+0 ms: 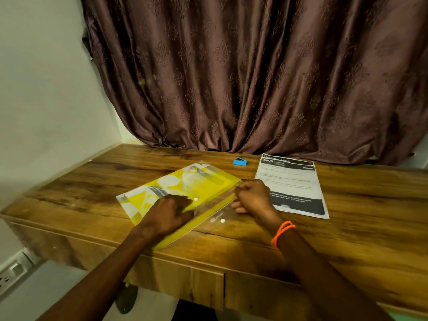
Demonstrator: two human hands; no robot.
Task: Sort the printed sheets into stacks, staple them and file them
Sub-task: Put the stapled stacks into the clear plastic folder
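Observation:
A yellow plastic snap folder [196, 184] lies slantwise on the wooden desk [347, 228], with printed sheets showing through it. Its clear flap [217, 214] is folded open toward me. My left hand [166, 214] rests on the folder's near part, fingers near the white snap button. My right hand [252, 196] sits at the folder's right edge with fingers curled, pinching the flap's upper edge. A stack of printed sheets [294, 181] with black bands lies to the right. A small blue stapler [240, 161] sits at the back.
A brown patterned curtain [254, 77] hangs behind the desk. A white wall [46, 89] closes off the left side, with a socket strip [14, 272] low down. Desk drawers [254, 295] face me below the front edge.

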